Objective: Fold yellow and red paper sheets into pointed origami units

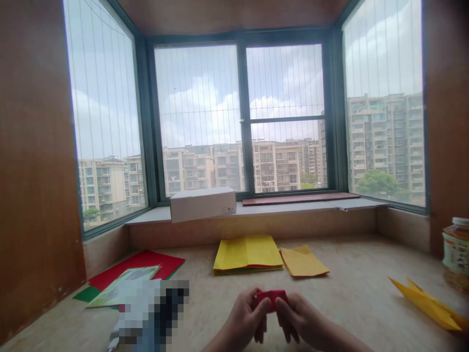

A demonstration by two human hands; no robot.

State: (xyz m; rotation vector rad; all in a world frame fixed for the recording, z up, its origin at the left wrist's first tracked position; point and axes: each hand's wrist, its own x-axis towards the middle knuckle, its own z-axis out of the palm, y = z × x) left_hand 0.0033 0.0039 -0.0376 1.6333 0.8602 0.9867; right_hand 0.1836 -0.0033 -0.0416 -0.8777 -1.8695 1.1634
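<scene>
A small piece of folded red paper [271, 299] is held up between both hands, low in the middle of the view. My left hand [249, 313] pinches its left end, with the thumb on the near face. At its right end, my right hand [293, 312] grips it the same way, thumb tip on the front. The fingers behind the paper are partly hidden. Beyond the hands lies a stack of yellow paper [249, 252], and beside it a smaller stack of orange-yellow paper [305, 261].
Red sheets [164, 261] and a green sheet [87, 293] lie at left under a pale packet [124, 286], near a blurred-out patch. A folded yellow paper shape [427, 305] and a jar [456, 256] stand at right. A white box [203, 205] rests on the windowsill.
</scene>
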